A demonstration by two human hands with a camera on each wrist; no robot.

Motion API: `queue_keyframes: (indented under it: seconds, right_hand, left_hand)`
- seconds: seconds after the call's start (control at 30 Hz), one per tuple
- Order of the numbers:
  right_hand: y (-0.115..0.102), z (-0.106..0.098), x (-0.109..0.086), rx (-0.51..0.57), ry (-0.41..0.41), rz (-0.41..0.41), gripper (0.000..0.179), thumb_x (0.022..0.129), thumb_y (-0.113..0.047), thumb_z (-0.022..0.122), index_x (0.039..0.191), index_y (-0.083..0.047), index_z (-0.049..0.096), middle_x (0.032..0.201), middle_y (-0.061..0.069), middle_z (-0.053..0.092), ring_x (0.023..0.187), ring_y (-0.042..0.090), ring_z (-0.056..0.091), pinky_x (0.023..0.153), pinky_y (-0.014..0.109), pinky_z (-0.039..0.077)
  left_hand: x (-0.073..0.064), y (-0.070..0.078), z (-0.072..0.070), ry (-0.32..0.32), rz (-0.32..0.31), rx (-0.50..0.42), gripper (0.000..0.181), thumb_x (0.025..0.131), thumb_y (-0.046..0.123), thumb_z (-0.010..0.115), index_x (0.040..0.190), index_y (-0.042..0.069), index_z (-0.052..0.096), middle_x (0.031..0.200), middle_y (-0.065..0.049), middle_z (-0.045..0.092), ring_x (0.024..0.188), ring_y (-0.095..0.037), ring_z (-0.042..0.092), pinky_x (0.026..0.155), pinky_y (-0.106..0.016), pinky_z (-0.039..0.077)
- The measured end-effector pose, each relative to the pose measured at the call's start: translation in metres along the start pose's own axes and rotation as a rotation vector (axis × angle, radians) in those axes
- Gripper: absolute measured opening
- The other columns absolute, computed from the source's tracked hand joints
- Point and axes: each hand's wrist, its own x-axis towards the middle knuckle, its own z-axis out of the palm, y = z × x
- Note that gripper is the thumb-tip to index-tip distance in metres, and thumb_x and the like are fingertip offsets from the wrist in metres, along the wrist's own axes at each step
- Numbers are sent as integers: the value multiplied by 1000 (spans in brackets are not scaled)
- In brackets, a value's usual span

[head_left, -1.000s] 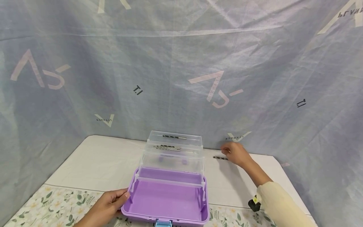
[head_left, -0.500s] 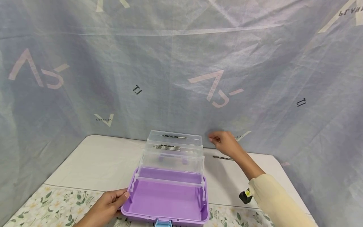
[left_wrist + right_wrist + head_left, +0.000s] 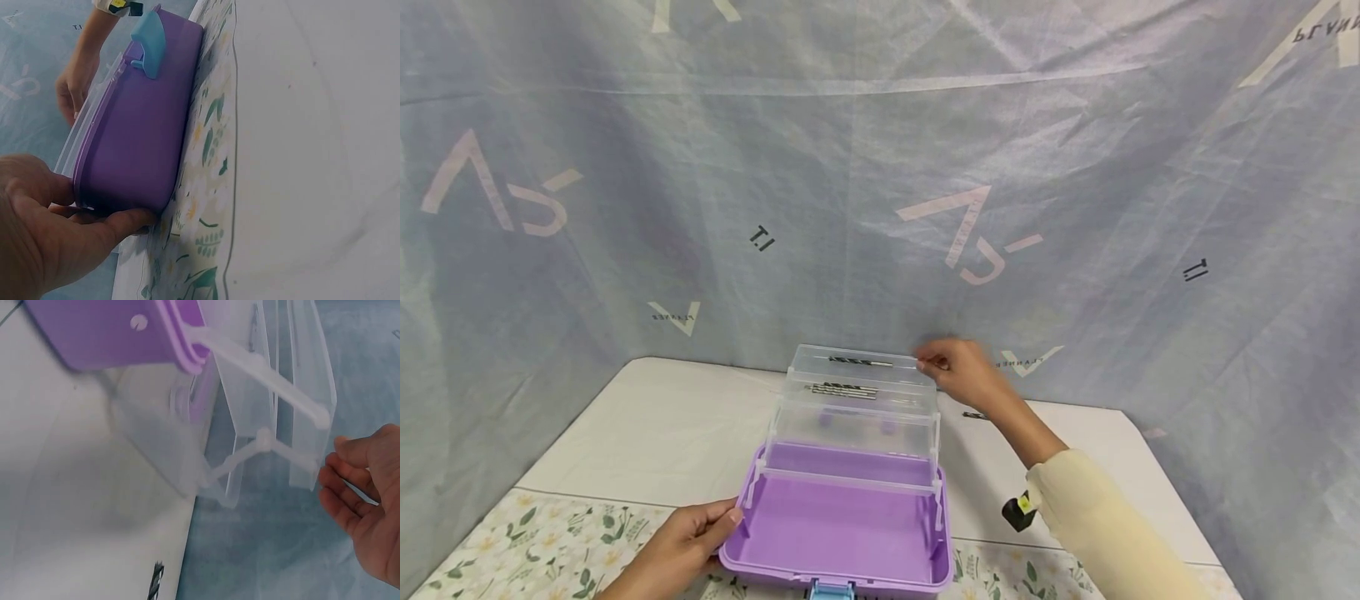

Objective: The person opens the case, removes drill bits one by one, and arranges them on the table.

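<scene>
Smooth plastic box (image 3: 835, 529), clear plastic trays (image 3: 857, 429), metal drill bits (image 3: 842, 391), creased cloth backdrop (image 3: 850, 167)

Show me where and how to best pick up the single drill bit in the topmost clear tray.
I'd pinch the drill bit by its smooth, pale shank, from above, on the side of the right hand. The clear tray walls it in, its shank points toward that hand, and the twisted, dark end would likely be a less even hold.

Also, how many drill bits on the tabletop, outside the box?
1: a loose drill bit on the white tabletop, right of the purple box, partly behind the right forearm; others could be hidden.
</scene>
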Motion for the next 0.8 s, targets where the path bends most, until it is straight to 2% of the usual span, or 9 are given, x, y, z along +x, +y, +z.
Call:
queue_keyframes:
  seconds: [0.47,0.6,0.8]
  right_hand:
    - [-13,22,19,21,-73,-28,24,109,-10,70,125,-1,85,121,16,86,108,32,83,98,50,68]
    - [-17,25,22,11,-79,-28,24,109,-11,70,124,-1,85,119,15,86,107,31,82,97,50,68]
    - [-24,29,24,-36,-87,-79,22,108,-9,70,120,1,86,115,15,86,103,30,83,93,48,69]
  left_hand:
    - [0,1,2,1,-15,-17,65,124,17,45,156,-36,25,144,-47,64,128,-51,75,94,-42,70]
    - [0,1,2,-5,-16,-20,66,124,18,44,156,-36,24,144,-46,64,127,-51,75,94,-42,70]
    - [1,2,3,-7,-17,-23,66,124,18,44,156,-36,24,145,-47,63,129,-52,74,95,-42,70]
